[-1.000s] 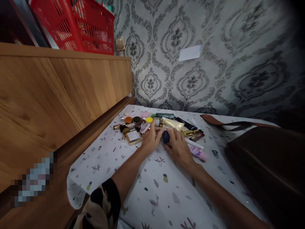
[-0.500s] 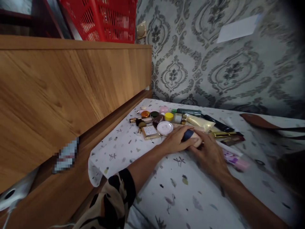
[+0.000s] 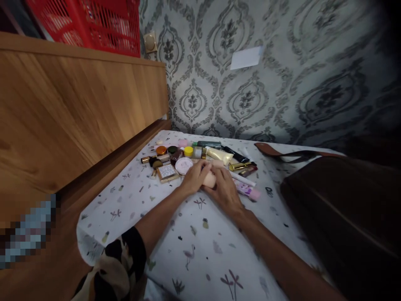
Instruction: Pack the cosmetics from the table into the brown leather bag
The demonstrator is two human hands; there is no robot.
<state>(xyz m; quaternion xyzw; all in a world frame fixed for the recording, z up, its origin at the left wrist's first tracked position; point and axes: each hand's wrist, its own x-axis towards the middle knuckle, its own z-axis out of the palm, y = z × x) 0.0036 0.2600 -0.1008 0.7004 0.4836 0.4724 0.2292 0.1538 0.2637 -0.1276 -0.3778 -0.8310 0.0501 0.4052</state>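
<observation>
Both my hands meet over a beige bottle [image 3: 209,179] lying on the white patterned cloth [image 3: 200,242]. My left hand [image 3: 194,176] curls over its left end, where the dark cap seen earlier is now hidden. My right hand [image 3: 223,188] wraps the bottle's right side. Just behind them lie several cosmetics: a glittery square compact [image 3: 167,172], a round pink-white jar [image 3: 183,165], a cream tube [image 3: 219,155], small pots with orange [image 3: 161,150] and yellow [image 3: 188,151] lids, and a pink tube [image 3: 249,191].
A dark brown bag [image 3: 341,213] with a strap [image 3: 282,154] fills the right side of the cloth. A wooden unit [image 3: 72,113] rises on the left with a red basket [image 3: 90,21] on top. Patterned wallpaper stands behind.
The hands stayed together on the bottle; its dark blue cap showed between the fingers before and is now covered by my left hand. The camera view swung left and right.
</observation>
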